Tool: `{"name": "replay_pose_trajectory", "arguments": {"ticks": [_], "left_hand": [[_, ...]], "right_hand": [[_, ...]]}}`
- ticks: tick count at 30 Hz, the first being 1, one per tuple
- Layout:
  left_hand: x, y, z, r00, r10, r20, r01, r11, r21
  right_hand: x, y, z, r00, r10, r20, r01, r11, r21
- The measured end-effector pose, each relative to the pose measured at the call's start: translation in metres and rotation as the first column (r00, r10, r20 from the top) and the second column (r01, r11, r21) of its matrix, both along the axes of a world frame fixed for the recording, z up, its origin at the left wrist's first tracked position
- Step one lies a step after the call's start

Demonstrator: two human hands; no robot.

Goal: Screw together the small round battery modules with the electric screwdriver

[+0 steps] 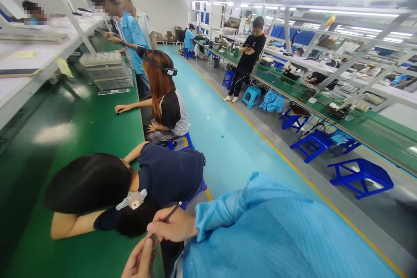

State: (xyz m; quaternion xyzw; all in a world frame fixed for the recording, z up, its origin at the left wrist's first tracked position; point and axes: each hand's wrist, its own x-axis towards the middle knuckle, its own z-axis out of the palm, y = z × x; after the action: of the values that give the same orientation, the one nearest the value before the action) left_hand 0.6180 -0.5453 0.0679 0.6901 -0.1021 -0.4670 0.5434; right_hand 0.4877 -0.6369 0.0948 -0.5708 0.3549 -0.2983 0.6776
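At the bottom centre my right hand (172,226), in a light blue sleeve (260,226), pinches a thin dark stick (171,213) with a small pale tip. The stick slants up and to the right out of the fingers. My left hand (140,258) comes in from the bottom edge, its thumb and fingertips closed against the fingertips of my right hand. What sits between the left fingertips is hidden. Both hands are near the edge of a green worktable (97,134), just in front of a person in a dark blue shirt (169,173).
That person rests head on arms on the worktable. Beyond sits a person wearing a head strap (163,67), beside stacked trays (109,71). A person in black (250,52) stands across the aisle (211,126). Blue stools (360,173) line the long bench (368,128) at right.
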Motion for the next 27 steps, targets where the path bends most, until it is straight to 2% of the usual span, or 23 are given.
{"name": "replay_pose_trajectory", "arguments": {"ticks": [4, 8, 14, 17, 23, 25, 27], "left_hand": [[0.003, -0.001, -0.001, 1.0, -0.013, 0.015, 0.013, 1.0, -0.015], [0.007, 0.006, -0.004, 1.0, 0.027, 0.002, -0.027, 0.999, -0.026], [0.002, 0.028, -0.004, 0.977, 0.197, -0.085, -0.199, 0.98, -0.011], [-0.004, 0.038, -0.003, 0.947, 0.292, -0.132, -0.299, 0.954, -0.034], [-0.004, 0.062, 0.001, 0.918, 0.368, -0.146, -0.379, 0.924, -0.056], [0.0, 0.073, 0.001, 0.903, 0.401, -0.155, -0.412, 0.91, -0.042], [0.003, 0.085, -0.002, 0.879, 0.442, -0.177, -0.451, 0.892, -0.016]], "right_hand": [[0.002, -0.001, 0.004, 1.0, 0.003, -0.03, -0.004, 0.999, -0.033], [0.008, 0.001, 0.009, 0.997, 0.056, -0.058, -0.057, 0.998, -0.01], [0.019, 0.008, 0.01, 0.969, 0.2, -0.146, -0.202, 0.979, 0.001], [0.025, 0.012, 0.006, 0.943, 0.293, -0.157, -0.294, 0.956, 0.015], [0.04, 0.025, 0.005, 0.894, 0.427, -0.138, -0.427, 0.904, 0.035], [0.046, 0.029, 0.003, 0.86, 0.49, -0.142, -0.494, 0.869, 0.002], [0.051, 0.034, 0.001, 0.817, 0.543, -0.194, -0.565, 0.821, -0.084]]}}
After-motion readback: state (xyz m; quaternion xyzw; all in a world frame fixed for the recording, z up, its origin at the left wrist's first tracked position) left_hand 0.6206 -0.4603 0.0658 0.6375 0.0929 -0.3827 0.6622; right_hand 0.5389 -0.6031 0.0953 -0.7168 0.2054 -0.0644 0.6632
